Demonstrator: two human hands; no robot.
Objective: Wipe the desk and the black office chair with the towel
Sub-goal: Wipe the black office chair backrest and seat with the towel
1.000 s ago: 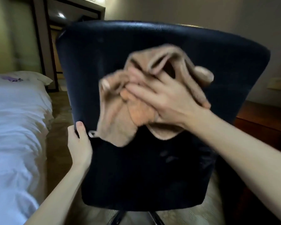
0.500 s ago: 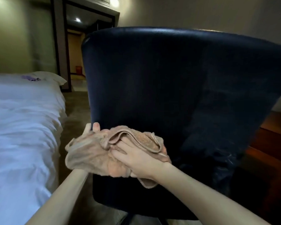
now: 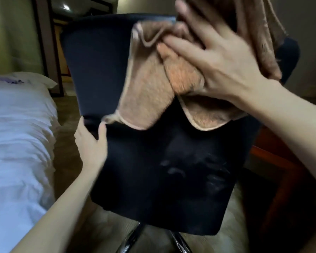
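The black office chair [image 3: 153,170] fills the middle of the view, its backrest turned toward me. A tan towel [image 3: 146,92] is spread over the upper right of the backrest. My right hand [image 3: 217,61] presses the towel flat against the chair with straight, spread fingers. Part of the towel drapes over the back of that hand near the chair's top edge. My left hand [image 3: 91,143] grips the backrest's left edge, thumb on the back face and fingers hidden round the front. The desk [image 3: 274,161] shows as reddish wood behind the chair on the right.
A bed with white sheets [image 3: 16,143] runs along the left, close to the chair. A dark doorway [image 3: 62,42] stands behind at upper left. The chair's chrome base [image 3: 135,238] shows at the bottom over beige carpet.
My right hand has swept the towel up from the backrest's lower left edge to its upper right part. My left hand still holds the left edge.
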